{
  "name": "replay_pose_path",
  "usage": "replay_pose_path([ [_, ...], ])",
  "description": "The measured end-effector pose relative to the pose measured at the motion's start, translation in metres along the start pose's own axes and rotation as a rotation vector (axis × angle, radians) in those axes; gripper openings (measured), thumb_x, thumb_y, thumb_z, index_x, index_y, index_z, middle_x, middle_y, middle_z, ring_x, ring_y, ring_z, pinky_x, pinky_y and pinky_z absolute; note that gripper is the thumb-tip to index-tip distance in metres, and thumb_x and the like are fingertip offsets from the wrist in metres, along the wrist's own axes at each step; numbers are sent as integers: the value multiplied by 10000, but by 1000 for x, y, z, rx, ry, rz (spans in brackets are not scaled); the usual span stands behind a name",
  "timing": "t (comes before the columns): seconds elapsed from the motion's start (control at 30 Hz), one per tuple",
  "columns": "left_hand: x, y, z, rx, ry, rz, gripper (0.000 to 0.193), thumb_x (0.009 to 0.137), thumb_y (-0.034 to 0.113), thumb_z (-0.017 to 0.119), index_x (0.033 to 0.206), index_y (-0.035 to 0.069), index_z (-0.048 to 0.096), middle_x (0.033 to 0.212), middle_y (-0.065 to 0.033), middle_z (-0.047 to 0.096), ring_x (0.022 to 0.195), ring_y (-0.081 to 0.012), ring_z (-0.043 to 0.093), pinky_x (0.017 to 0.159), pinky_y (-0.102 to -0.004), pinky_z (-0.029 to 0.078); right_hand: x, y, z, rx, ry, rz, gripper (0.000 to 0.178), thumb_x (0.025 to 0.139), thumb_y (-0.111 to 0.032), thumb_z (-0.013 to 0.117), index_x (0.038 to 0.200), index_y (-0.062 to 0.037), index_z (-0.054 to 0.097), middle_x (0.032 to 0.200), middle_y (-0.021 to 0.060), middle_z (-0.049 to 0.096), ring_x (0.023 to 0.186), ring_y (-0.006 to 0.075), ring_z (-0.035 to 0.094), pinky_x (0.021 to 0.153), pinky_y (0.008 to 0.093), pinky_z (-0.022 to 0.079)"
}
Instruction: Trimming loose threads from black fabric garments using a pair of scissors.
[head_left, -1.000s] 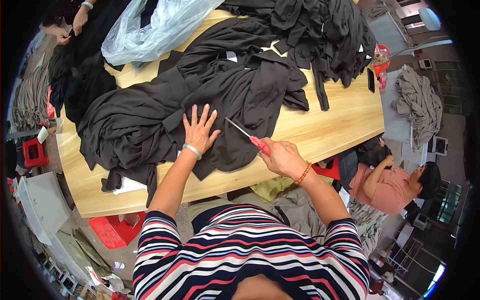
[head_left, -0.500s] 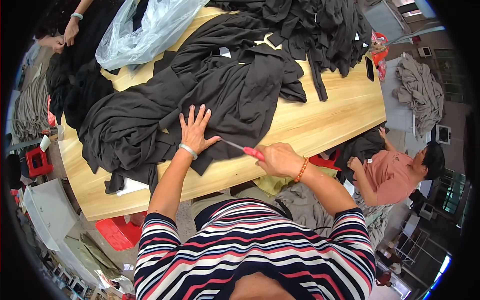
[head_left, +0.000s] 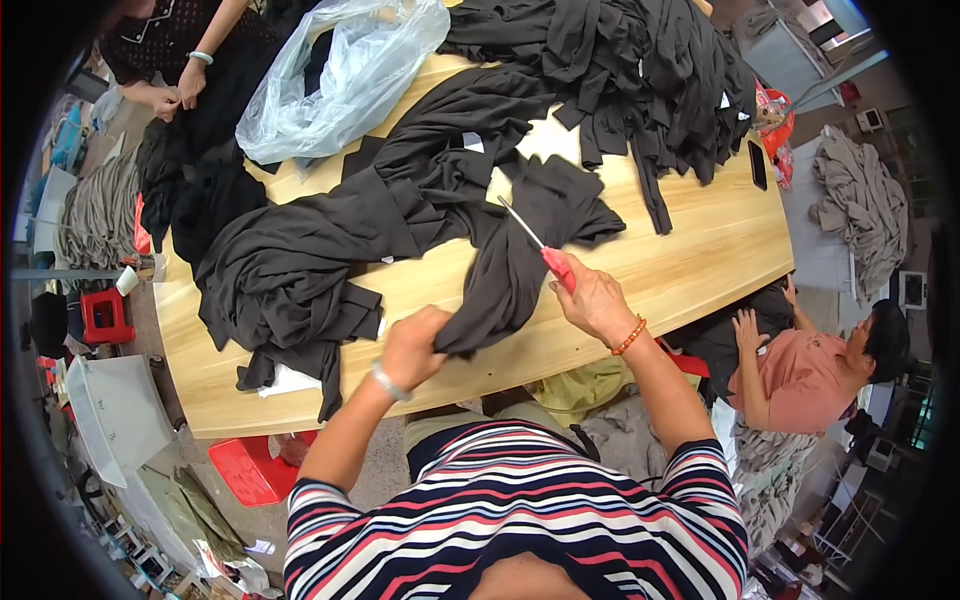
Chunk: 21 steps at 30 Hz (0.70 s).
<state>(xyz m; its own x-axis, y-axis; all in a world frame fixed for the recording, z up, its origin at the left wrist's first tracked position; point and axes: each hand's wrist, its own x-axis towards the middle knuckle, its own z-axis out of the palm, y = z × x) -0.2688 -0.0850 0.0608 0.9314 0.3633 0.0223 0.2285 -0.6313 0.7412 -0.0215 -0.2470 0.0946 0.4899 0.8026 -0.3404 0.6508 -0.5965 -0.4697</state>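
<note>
My left hand (head_left: 412, 350), slightly blurred, is closed on the near end of a dark grey garment (head_left: 510, 270). The cloth stretches from that fist up and to the right across the wooden table. In my right hand (head_left: 592, 302) is a red-handled tool (head_left: 556, 264) with a narrow metal blade, pointing away and to the left over the garment. Whether the blade is single or double is too small to tell. Left of the garment, a heap of dark grey clothes (head_left: 280, 270) lies bunched, with small white labels showing.
A clear plastic bag (head_left: 335, 95) and more dark garments (head_left: 650, 70) cover the far side of the table (head_left: 700, 260). A black phone (head_left: 757, 165) lies at its right edge. One co-worker (head_left: 180, 40) handles black cloth at far left; another (head_left: 800, 360) sits at right. A red stool (head_left: 250, 470) stands below.
My left hand has gone from lying flat on the cloth to gripping it, and the garment is drawn toward me into a narrow bundle. My right hand has moved slightly away and right with the tool.
</note>
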Motion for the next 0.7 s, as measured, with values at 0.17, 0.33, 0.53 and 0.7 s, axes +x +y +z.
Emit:
replay_pose_path([
  [0.17,-2,21,-155,357,510,11,395,594,-123,607,952,40,644,852,-130,619,821,-310,630,741,-349,501,-4,11,3,-12,-6,-3,456,903,-250,578,1337,-196,448,833,223,661,826,423,638,751,499,505],
  [0.33,-26,-98,-259,913,692,-185,509,651,-104,587,1132,62,592,912,-144,588,843,-324,603,752,-379,482,11,3,15,30,-38,-54,443,894,-242,578,1317,-178,461,782,221,652,769,426,632,723,505,502],
  [0.53,48,-155,-164,502,265,-111,680,687,151,775,1294,16,499,1279,-187,521,1166,-366,497,1011,-419,396,20,-10,8,70,-32,39,454,887,-224,585,1320,-160,465,801,220,649,782,423,624,715,505,494],
  [0.7,184,-149,-65,552,263,-90,678,761,340,751,1325,70,488,1216,-173,567,1174,-343,504,998,-427,402,15,1,10,26,47,80,449,875,-219,601,1303,-147,488,810,209,656,782,420,627,718,499,494],
])
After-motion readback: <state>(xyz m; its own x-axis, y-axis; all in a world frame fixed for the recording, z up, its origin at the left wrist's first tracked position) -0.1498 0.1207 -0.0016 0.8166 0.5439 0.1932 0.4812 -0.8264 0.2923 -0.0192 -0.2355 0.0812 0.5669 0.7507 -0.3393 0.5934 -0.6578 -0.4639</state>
